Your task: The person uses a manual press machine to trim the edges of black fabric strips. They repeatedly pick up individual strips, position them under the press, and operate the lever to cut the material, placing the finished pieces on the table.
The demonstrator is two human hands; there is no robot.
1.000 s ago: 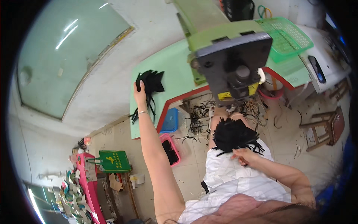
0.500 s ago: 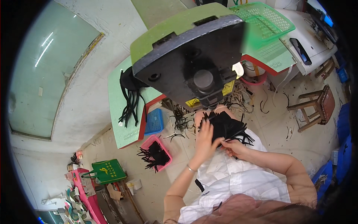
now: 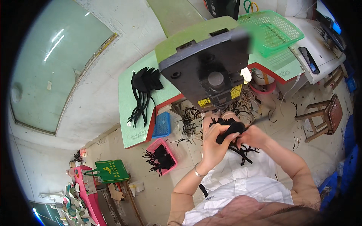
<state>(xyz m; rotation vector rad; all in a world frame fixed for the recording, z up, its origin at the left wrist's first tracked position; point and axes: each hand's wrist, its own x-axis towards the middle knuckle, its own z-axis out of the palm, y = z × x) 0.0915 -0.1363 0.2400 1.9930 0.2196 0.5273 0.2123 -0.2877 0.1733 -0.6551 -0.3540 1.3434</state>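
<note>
While left hand [image 3: 215,144] clamps fingers on one black bundle [image 3: 235,129] over lap [image 3: 237,171], right hand [image 3: 254,136] lies just beside, finger state unclear; we count one heap [image 3: 146,81] on tabletop [image 3: 130,128], one cluster [image 3: 163,158] in pink basket [image 3: 173,153].

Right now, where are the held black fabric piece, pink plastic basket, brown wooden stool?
Black fabric piece [image 3: 236,127]: head view, rounded end.
Pink plastic basket [image 3: 171,151]: head view, right rim.
Brown wooden stool [image 3: 335,114]: head view, seat.
</note>
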